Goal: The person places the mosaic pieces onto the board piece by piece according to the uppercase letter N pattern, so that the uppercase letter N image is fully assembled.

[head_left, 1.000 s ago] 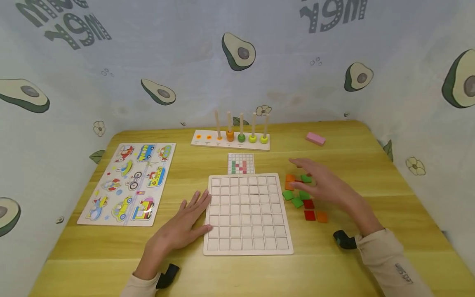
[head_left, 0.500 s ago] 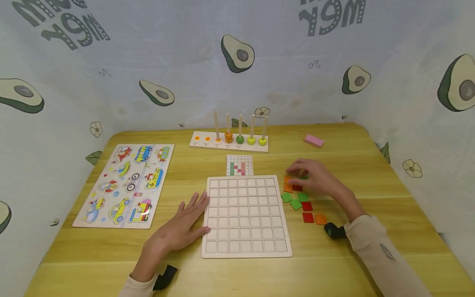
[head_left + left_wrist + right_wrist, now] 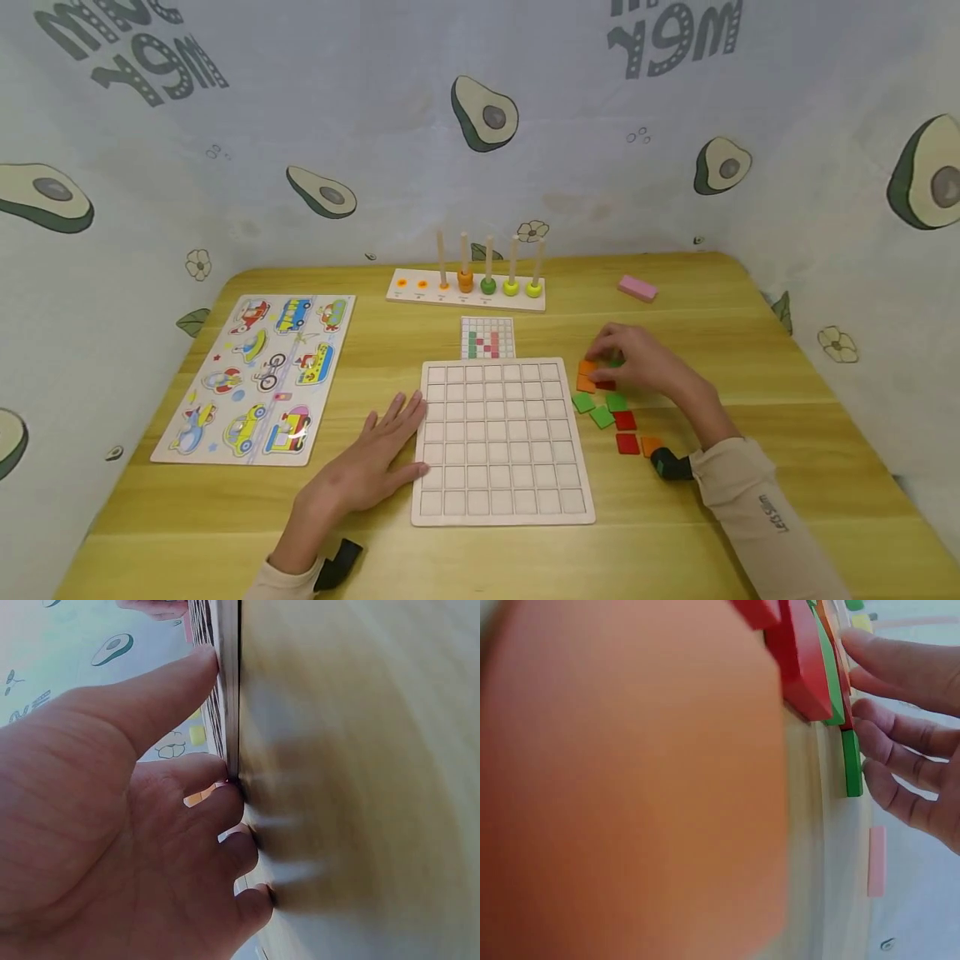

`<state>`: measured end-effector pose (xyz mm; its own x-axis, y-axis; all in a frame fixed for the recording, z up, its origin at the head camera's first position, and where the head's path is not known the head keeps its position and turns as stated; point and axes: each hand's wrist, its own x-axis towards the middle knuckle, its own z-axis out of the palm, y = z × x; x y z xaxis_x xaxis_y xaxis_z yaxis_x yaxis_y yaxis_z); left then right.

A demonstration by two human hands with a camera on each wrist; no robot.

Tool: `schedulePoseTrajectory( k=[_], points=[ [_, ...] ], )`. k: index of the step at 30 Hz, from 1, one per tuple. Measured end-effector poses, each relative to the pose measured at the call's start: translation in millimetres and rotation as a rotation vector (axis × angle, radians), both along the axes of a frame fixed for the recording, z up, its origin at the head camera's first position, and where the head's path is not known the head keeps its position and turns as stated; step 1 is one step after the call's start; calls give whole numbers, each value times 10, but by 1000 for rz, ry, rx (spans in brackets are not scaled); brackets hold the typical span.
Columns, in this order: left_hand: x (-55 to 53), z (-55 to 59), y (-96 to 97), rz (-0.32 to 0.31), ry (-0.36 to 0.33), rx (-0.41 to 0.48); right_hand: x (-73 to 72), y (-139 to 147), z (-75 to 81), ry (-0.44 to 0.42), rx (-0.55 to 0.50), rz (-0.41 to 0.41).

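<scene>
A pale square grid board lies flat in the middle of the table in the head view. My left hand rests spread beside it, fingertips and thumb touching its left edge; the left wrist view shows the thumb on the board's rim. Right of the board, my right hand is down at a loose group of coloured tiles. Its thumb and index finger pinch an orange tile at the group's far side. Near it lie green tiles and red tiles, some partly hidden by the hand.
A small card with a coloured grid pattern lies behind the board. Farther back stands a peg stand with beads. A vehicle picture puzzle lies at left, and a pink block at the back right.
My right hand has come down and left onto the tiles, its thumb and fingers drawing closer together at the orange tile. My left hand stays at the board's edge.
</scene>
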<state>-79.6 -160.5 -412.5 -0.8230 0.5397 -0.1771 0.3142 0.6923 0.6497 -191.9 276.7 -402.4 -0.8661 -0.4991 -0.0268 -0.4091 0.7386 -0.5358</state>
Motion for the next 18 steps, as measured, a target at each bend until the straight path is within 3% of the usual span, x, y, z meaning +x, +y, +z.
schedulePoseTrajectory(
  k=[10, 12, 18],
  points=[
    [21, -12, -7, 8, -8, -3, -21, -75, -2, 11, 7, -3],
    [20, -84, -17, 19, 12, 16, -26, -78, -4, 1, 13, -9],
    [0, -44, -4, 11, 4, 2, -23, -66, -12, -29, 18, -23]
  ],
)
